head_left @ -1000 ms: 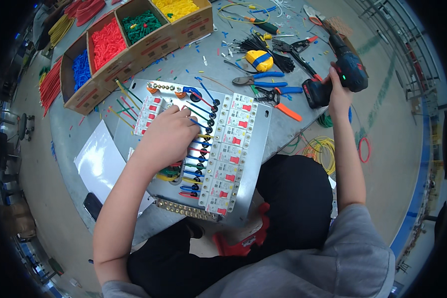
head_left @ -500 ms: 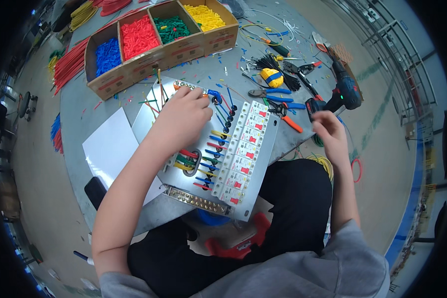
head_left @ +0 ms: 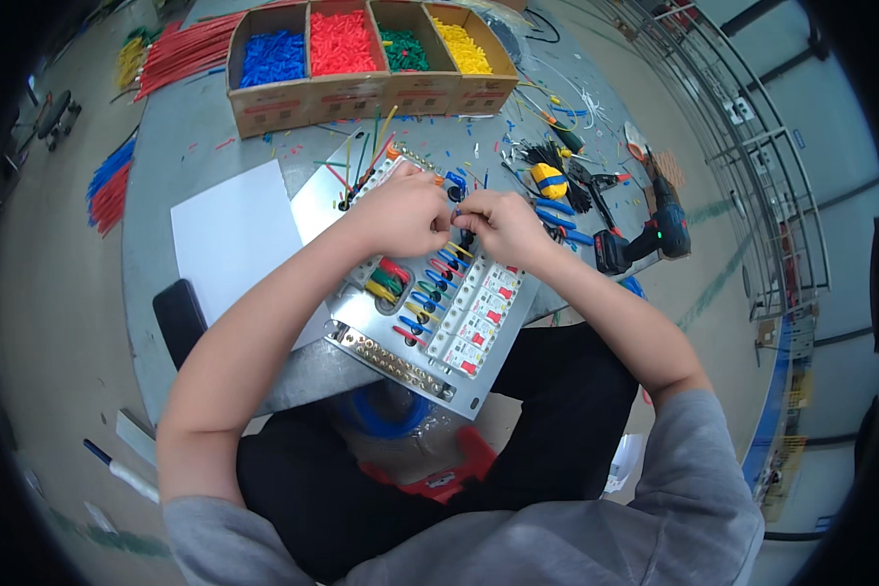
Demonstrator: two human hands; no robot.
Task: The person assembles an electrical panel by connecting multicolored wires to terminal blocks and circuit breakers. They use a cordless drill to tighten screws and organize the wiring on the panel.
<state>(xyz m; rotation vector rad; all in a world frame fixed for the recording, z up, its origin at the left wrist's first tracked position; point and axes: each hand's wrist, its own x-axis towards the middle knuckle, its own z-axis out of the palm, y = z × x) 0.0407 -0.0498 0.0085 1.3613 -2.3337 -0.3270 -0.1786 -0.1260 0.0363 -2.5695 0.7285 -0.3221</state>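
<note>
The left hand (head_left: 407, 210) and the right hand (head_left: 503, 230) are held close together over the upper part of a metal panel (head_left: 359, 311), fingers curled on both; whether anything is pinched between them cannot be told, the fingertips being largely hidden. The panel is laid on the desk (head_left: 156, 176) with its near corner overhanging the edge, apparently to bring it close to the lap. A bar of brass-coloured terminals (head_left: 386, 359) is mounted at its near end; along its right side, circuit breakers (head_left: 477, 322) are lined up, with short coloured wires (head_left: 428, 300) set beside them, seemingly so each lead stays near its connection. To the left, a phone (head_left: 180, 317) and a white sheet (head_left: 230, 225) are kept clear of the breakers. At right, a power drill (head_left: 654, 234) and blue-handled pliers (head_left: 557, 207) are placed, presumably for easy reach. Farthest off, small coloured sleeves (head_left: 275, 59) are sorted by colour in a divided cardboard box (head_left: 361, 101), likely to prevent mixing.
</note>
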